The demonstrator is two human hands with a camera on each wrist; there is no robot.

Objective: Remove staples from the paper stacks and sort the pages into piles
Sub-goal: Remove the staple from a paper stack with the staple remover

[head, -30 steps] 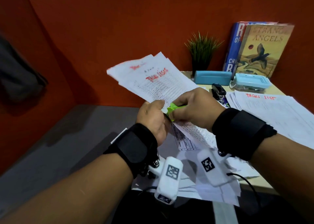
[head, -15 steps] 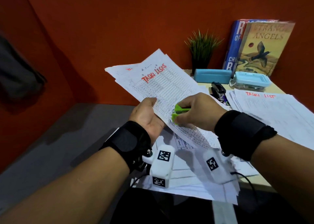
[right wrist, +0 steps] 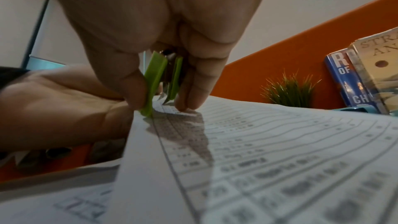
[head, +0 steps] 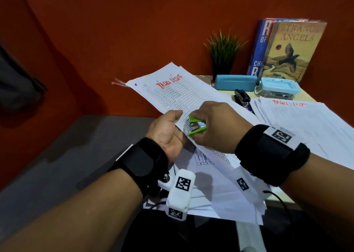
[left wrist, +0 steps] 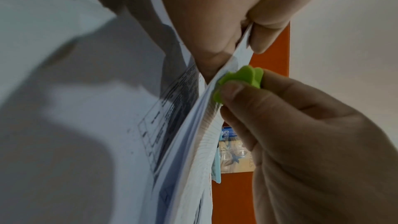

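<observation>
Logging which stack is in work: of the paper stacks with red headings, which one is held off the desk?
The stack pinched by the left hand, with the green staple remover on its edge. The other stack lies flat at the right.

The plant stands far, left of the books. Before them lie two cases – nearer, the stapler.

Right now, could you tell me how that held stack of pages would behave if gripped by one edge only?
The pages would probably flop: they already bow where the left hand pinches them. Sheets look fanned at the far corner, so they might slide apart.
</observation>
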